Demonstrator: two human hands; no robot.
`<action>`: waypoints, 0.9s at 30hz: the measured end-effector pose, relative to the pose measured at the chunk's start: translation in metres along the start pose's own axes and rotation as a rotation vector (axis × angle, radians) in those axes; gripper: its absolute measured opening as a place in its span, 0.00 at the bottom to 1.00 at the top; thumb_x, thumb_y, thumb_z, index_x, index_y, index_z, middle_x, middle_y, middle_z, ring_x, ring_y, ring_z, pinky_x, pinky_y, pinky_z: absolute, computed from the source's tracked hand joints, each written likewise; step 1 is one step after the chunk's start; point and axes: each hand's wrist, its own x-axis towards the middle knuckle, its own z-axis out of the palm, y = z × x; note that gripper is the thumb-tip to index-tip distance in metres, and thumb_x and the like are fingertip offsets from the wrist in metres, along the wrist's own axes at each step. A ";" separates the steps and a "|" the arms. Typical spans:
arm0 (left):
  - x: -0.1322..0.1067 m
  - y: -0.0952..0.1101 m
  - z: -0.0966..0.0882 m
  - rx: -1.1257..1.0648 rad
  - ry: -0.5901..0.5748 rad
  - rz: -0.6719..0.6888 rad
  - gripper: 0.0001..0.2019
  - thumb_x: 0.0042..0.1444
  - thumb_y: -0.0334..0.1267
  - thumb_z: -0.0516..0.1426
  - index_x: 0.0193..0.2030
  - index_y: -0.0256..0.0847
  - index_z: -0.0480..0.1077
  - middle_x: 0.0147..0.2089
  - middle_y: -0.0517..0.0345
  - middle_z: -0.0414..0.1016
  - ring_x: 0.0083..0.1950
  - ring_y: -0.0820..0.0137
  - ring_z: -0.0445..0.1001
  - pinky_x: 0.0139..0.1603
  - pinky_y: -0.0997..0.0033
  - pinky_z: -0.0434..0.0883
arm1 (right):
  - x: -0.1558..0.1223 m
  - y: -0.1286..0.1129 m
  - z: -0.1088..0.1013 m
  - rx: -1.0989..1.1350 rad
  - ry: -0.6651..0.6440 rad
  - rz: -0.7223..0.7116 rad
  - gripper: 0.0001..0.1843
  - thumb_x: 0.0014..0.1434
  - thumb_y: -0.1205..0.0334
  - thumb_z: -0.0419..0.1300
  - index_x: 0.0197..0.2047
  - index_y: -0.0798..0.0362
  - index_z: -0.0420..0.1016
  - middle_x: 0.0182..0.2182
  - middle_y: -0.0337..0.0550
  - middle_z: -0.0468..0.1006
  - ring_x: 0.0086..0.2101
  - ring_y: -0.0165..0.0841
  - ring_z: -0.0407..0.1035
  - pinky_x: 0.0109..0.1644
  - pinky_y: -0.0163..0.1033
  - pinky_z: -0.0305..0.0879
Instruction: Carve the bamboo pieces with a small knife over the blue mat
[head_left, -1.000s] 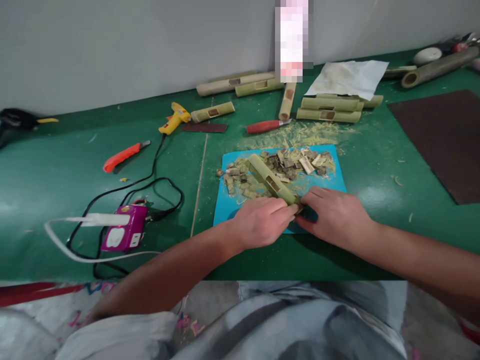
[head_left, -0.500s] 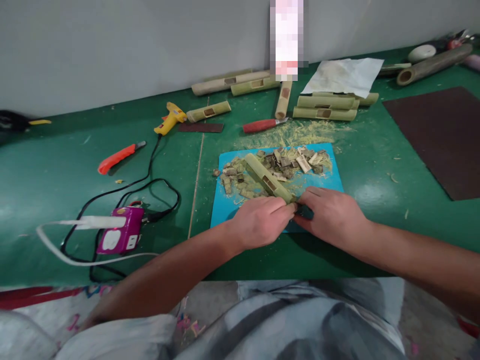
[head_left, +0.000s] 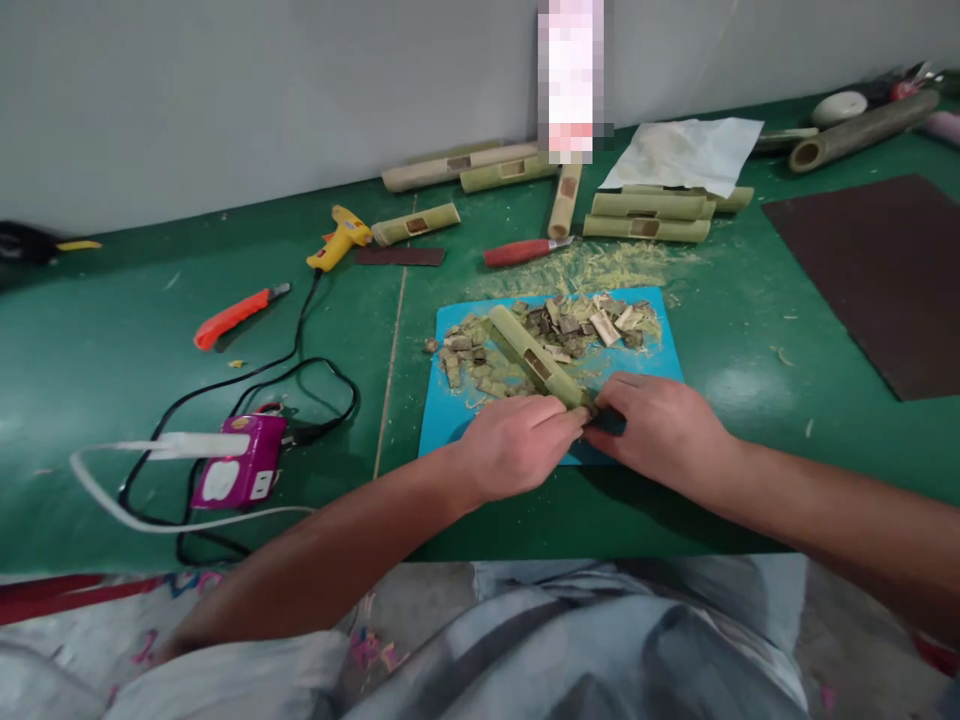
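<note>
The bamboo piece (head_left: 534,358) lies slantwise on the blue mat (head_left: 450,420), near the front edge of the desk (head_left: 90,380), about at its middle. Its far end points toward the back edge and rests among the bamboo chips (head_left: 577,325).

The near end is enclosed by the left hand (head_left: 517,445). This grip is closed around the stem, with the thumb toward the right hand (head_left: 664,430). The right hand is laid palm down just beside it, and its fingertips (head_left: 600,405) meet the same end. Something small and dark (head_left: 609,422) is seen under these fingers. Whether it is pinched by the right grip, or only covered, cannot be told.

Both wrists are held low over the mat and both forearms come in from the front edge, so that the two hands touch at the stem.

For good work at this end, it is judged that the stem should be kept pressed flat on the mat by the left hand, so that it is not rolled. Any force from the right hand is better directed away from the left fingers, in small controlled amounts.
</note>
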 end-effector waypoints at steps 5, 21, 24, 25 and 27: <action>0.002 0.000 0.000 -0.030 -0.043 -0.021 0.19 0.74 0.38 0.44 0.46 0.39 0.77 0.34 0.55 0.77 0.34 0.71 0.76 0.33 0.74 0.69 | -0.001 0.000 0.001 -0.003 0.046 -0.044 0.06 0.58 0.60 0.62 0.34 0.53 0.76 0.32 0.45 0.80 0.33 0.36 0.74 0.32 0.38 0.57; -0.001 -0.001 -0.001 -0.040 -0.013 0.000 0.19 0.74 0.38 0.45 0.52 0.36 0.75 0.35 0.54 0.77 0.34 0.71 0.76 0.32 0.73 0.70 | 0.003 0.006 0.004 0.039 -0.010 0.008 0.08 0.57 0.55 0.62 0.33 0.52 0.75 0.31 0.43 0.80 0.31 0.34 0.73 0.31 0.38 0.55; 0.001 0.000 0.001 -0.025 -0.051 -0.023 0.18 0.74 0.38 0.45 0.49 0.37 0.76 0.36 0.54 0.77 0.35 0.71 0.76 0.33 0.73 0.70 | 0.003 0.006 0.003 0.030 0.014 -0.031 0.07 0.57 0.57 0.62 0.32 0.51 0.75 0.31 0.43 0.80 0.32 0.35 0.72 0.32 0.38 0.55; 0.003 -0.001 0.001 -0.019 -0.051 -0.029 0.18 0.74 0.38 0.45 0.48 0.38 0.76 0.35 0.54 0.77 0.34 0.71 0.76 0.33 0.73 0.70 | 0.003 0.006 0.003 0.026 0.023 -0.041 0.08 0.58 0.57 0.62 0.32 0.52 0.74 0.31 0.43 0.79 0.31 0.34 0.72 0.31 0.38 0.54; 0.005 -0.003 0.000 -0.010 0.005 -0.033 0.17 0.73 0.38 0.46 0.49 0.37 0.76 0.35 0.54 0.78 0.34 0.70 0.77 0.34 0.73 0.71 | 0.003 0.006 0.003 0.018 0.035 -0.049 0.10 0.58 0.55 0.62 0.31 0.52 0.74 0.30 0.43 0.78 0.30 0.34 0.70 0.31 0.38 0.53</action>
